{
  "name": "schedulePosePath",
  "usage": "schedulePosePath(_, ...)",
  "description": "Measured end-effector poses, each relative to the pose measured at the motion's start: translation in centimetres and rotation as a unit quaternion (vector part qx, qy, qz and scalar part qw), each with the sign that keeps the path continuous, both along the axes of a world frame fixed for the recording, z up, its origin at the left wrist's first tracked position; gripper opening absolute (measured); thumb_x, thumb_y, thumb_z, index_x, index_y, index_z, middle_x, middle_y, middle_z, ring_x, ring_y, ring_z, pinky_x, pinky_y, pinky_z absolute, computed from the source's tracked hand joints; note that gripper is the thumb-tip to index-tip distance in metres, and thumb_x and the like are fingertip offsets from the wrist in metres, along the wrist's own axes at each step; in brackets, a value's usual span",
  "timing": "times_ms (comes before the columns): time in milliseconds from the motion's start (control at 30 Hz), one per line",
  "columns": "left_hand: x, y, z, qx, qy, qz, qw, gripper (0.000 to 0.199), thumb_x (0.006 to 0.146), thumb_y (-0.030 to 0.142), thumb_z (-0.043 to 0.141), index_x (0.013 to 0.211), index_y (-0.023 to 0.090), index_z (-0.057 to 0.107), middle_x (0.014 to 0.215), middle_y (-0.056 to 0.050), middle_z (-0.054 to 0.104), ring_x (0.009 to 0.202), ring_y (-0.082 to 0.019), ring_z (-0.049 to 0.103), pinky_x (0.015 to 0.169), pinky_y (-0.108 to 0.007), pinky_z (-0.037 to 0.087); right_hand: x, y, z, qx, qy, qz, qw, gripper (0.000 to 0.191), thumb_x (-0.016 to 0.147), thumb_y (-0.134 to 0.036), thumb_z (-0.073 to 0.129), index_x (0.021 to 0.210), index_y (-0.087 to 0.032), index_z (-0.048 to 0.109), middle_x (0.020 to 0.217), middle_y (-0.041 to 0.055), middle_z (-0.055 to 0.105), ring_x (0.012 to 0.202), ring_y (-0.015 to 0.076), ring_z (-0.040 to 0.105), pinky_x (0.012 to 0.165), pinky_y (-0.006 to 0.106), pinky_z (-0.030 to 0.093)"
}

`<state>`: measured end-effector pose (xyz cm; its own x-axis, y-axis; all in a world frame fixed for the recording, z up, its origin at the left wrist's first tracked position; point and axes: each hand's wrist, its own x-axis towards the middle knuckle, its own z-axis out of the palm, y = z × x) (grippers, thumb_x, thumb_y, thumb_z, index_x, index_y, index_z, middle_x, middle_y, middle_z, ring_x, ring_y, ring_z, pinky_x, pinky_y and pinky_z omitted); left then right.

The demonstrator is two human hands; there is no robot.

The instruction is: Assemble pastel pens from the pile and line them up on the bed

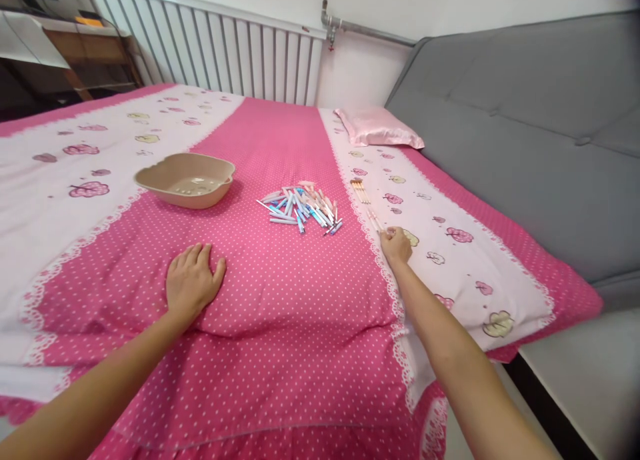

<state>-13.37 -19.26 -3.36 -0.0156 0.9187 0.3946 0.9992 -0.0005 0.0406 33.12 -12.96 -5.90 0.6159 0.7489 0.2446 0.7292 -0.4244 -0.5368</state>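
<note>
My left hand [194, 279] lies flat on the pink dotted bedspread [280, 280] with its fingers stretched out, holding nothing. Over on the white printed strip, my right hand [397, 245] has its fingers closed at the lower end of some slim pale pink pens [373, 220]; how many it pinches cannot be made out. Just beyond them a small row of orange-and-white pens with brown ends [360, 191] lies side by side. Between my hands, farther off, is a loose pile of pens [300, 205] in blue, grey, white and pink.
A beige plastic basin [186, 180] with a few small pale bits inside stands left of the pile. A pink pillow [380, 128] lies at the far right, near the grey headboard [520, 127]. Behind the bed are a white radiator [215, 43] and a pipe [370, 30].
</note>
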Motion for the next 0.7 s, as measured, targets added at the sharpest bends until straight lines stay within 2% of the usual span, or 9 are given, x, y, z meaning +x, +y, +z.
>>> schedulePosePath(267, -0.04, 0.13, -0.23, 0.003, 0.008, 0.006, 1.0, 0.061, 0.088, 0.047, 0.029, 0.127, 0.007, 0.053, 0.13, -0.018, 0.056, 0.123, -0.03, 0.047, 0.106, -0.04, 0.029, 0.19, 0.33, -0.35, 0.009, 0.013, -0.014, 1.0, 0.02, 0.076, -0.034, 0.055, 0.087, -0.022, 0.066, 0.088, 0.005, 0.07, 0.083, 0.0232, 0.061, 0.073, 0.032, 0.044)
schedulePosePath(700, 0.01, 0.07, -0.06, -0.008, 0.02, 0.009, 1.0, 0.059, 0.088, 0.046, 0.03, 0.128, 0.009, 0.052, 0.131, -0.016, 0.055, 0.124, -0.029, 0.046, 0.106, -0.04, 0.029, 0.09, -0.06, -0.15, 0.016, 0.011, 0.004, 1.0, 0.025, 0.079, -0.035, 0.051, 0.091, -0.021, 0.067, 0.086, 0.0052, 0.07, 0.082, 0.0217, 0.059, 0.073, 0.031, 0.043)
